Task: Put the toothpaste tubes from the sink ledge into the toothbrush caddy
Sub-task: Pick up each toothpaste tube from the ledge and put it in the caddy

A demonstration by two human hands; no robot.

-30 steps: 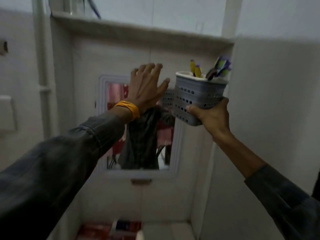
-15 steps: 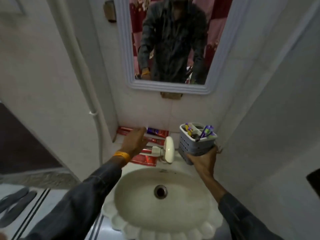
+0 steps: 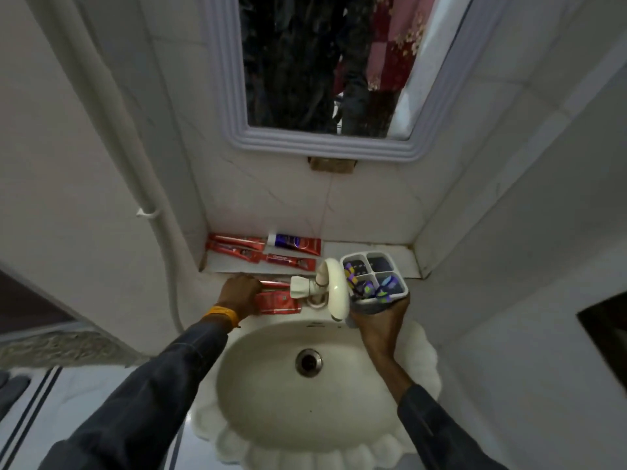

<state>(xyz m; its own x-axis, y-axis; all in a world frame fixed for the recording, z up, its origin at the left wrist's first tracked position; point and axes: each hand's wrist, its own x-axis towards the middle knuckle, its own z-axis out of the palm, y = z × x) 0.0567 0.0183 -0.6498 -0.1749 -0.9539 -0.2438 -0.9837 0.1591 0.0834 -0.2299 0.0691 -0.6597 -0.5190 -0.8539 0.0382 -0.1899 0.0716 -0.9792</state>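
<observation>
Left hand (image 3: 239, 295) lies palm-down on the nearest red tube (image 3: 278, 301), fingers curled on its left end; a firm grasp cannot be confirmed. Tube's long axis runs 9-to-3 along the sink rim (image 3: 271, 318), cap end toward the tap (image 3: 325, 288). Right hand (image 3: 376, 322) grips the caddy (image 3: 373, 281) from below, at 3 o'clock from the tube, tap between them. Caddy's rear compartments look free; brushes fill the front ones. More tubes (image 3: 264, 249) lie at 12 o'clock on the tiled ledge (image 3: 366, 252). Narrow alcove, walls close on both sides.
</observation>
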